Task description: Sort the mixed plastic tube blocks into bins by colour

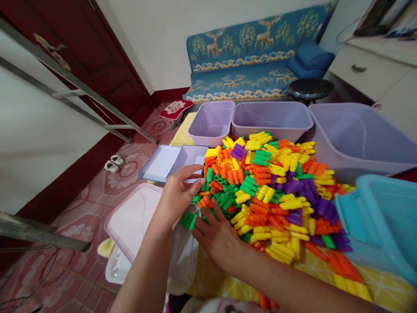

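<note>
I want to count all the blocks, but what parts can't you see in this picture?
Head view:
- Blocks deep in the pile of blocks: hidden by those on top.
- Green blocks by the left hand: partly hidden by it.
- Right hand fingertips: buried among blocks.
- Blue bin: cut off by the right edge.
- Large purple bin: inside partly hidden by its near wall.

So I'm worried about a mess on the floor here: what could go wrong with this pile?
The heap of plastic blocks is tall and loose; blocks could slide off when the left hand and right hand dig at its near-left edge. Green blocks already sit at the table's edge, above the white lid and the floor, so they may drop.
</note>
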Demonstrator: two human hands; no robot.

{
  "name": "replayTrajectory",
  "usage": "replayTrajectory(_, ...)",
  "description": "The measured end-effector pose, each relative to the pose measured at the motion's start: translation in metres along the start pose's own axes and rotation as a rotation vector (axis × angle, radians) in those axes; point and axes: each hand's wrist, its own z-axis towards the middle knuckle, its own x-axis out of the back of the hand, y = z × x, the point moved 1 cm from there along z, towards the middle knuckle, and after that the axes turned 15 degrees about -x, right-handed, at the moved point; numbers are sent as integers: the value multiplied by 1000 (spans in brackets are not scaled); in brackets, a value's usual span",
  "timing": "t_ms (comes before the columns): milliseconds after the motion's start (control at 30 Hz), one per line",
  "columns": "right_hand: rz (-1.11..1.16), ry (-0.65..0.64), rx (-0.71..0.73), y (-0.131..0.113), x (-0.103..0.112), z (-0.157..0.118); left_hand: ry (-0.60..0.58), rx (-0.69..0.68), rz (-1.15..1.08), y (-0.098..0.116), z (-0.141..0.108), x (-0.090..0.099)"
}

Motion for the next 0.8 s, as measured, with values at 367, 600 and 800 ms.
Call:
replayTrajectory(367,-130,-65,-268,39,52,9,-115,-74,127,6,-20,-10)
replayTrajectory(600,51,-73,-199,24,44,-10,-124,-216,531,11,-58,-18)
replayTrajectory(800,89,-111,-313,14,43,-5,-212,-84,868,3,-89,18)
